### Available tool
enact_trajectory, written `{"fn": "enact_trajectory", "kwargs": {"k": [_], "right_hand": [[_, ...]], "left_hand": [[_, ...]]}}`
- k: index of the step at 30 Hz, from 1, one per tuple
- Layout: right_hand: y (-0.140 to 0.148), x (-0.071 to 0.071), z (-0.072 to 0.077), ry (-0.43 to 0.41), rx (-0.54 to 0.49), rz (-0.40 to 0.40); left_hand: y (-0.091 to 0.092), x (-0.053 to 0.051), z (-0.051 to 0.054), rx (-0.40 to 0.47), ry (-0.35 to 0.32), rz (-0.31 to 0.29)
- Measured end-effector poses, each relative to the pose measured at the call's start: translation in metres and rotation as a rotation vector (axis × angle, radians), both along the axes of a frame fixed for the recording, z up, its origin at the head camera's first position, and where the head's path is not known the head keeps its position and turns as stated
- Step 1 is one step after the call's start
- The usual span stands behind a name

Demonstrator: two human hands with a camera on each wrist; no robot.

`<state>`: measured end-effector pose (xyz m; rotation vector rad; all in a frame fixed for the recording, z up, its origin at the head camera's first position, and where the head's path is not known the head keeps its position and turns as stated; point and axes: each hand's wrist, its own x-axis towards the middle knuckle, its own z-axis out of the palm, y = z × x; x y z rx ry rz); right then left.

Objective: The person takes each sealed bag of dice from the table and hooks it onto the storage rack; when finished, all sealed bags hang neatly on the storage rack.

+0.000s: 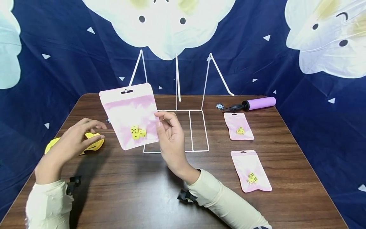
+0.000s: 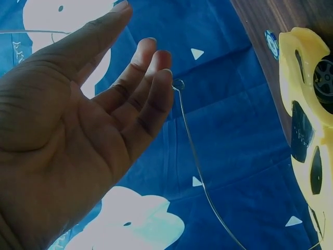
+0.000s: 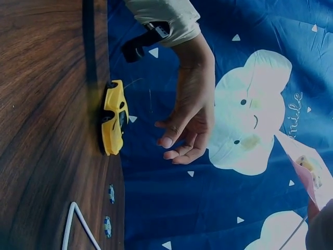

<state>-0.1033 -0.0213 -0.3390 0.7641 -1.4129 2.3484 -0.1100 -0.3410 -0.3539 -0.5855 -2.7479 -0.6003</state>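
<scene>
My right hand (image 1: 172, 140) pinches the right edge of a pink-and-white zip bag (image 1: 128, 111) between thumb and fingers. Yellow dice (image 1: 136, 133) show near the bag's bottom. The bag is held up in front of a white wire rack (image 1: 204, 130); whether its hanging slot is on a rack hook, I cannot tell. My left hand (image 1: 71, 136) hovers above a yellow toy car (image 1: 95, 144), partly hiding it, and holds nothing. In the left wrist view its fingers are loosely bent, with a thin looped wire (image 2: 195, 156) behind the fingertips.
Two more pink bags with yellow dice lie on the right, one farther back (image 1: 240, 121) and one nearer (image 1: 248, 162). A purple hand pump (image 1: 261, 103) and a poker chip (image 1: 219, 106) are at the back right. Rack hooks (image 1: 223, 76) jut forward. A blue curtain (image 1: 243, 38) hangs behind.
</scene>
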Motion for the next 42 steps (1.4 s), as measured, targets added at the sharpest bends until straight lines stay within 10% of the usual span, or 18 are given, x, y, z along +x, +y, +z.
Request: {"fn": "enact_trajectory", "kwargs": {"k": [42], "right_hand": [[0.006,-0.020,-0.008,-0.083,0.081,-0.078]], "left_hand": [[-0.001,-0.002,-0.003,-0.026,0.008,-0.006]]}}
